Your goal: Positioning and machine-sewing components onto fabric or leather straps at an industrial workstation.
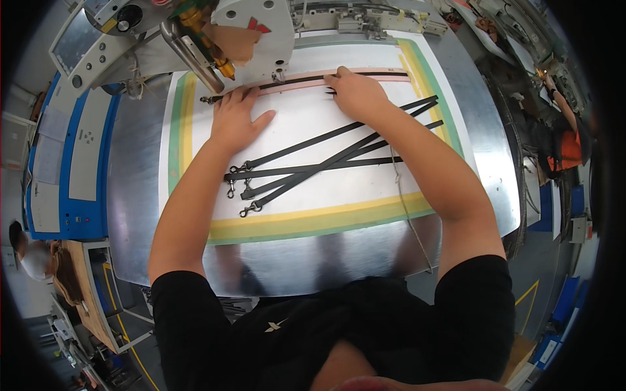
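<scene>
A black strap lies along a pink strip across the far part of a white sheet. At the strap's left end is a metal snap hook. My left hand rests flat over that end, thumb spread. My right hand is closed farther right, its fingertips at the strap. A small dark pointed tool sticks out from under its fingers; its kind is mostly hidden. Several black straps with snap hooks lie crossed on the sheet nearer me.
A machine head hangs over the strip, with a metal tube at its left. Yellow and green tape borders the sheet on a metal table. A thin cord hangs over the near edge. Another person is at right.
</scene>
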Tool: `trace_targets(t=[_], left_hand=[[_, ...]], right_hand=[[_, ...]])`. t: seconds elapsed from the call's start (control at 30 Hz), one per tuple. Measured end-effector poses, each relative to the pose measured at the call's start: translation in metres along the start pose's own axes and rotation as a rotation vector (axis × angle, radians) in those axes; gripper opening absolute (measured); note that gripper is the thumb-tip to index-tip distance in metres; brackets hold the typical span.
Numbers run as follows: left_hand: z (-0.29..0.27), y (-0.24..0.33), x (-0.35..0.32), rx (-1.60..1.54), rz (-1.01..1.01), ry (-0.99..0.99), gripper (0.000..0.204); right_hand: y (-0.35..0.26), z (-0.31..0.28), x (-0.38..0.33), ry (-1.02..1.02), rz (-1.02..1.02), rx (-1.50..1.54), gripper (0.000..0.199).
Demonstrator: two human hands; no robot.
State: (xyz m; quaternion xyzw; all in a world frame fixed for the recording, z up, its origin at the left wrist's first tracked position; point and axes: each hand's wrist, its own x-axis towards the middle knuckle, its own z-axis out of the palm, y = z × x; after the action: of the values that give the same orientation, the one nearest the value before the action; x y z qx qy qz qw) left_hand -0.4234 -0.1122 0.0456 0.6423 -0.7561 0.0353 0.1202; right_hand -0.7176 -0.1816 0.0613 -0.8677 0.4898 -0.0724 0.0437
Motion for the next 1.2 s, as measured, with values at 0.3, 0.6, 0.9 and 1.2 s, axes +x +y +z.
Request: trace_targets(t=[0.3,0.6,0.9,1.2], left_hand=[[0.012,0.041,0.022,0.0,0.113,0.035,0.071],[0.016,0.078,0.037,0.038,0.089,-0.026,0.071],[0.016,0.092,0.04,0.022,0.046,-0.087,0.075],[0.024,0.079,0.036,0.029,0.087,-0.026,0.073]], right_hand=[[0.003,0.007,0.003,0.044,-0.026,0.053,0.035],[0.012,0.004,-0.002,0.093,-0.086,0.119,0.027],[0.073,-0.011,-0.022,-0.009,0.059,0.029,0.039],[0.088,-0.003,-0.029,-0.002,0.158,0.057,0.04]])
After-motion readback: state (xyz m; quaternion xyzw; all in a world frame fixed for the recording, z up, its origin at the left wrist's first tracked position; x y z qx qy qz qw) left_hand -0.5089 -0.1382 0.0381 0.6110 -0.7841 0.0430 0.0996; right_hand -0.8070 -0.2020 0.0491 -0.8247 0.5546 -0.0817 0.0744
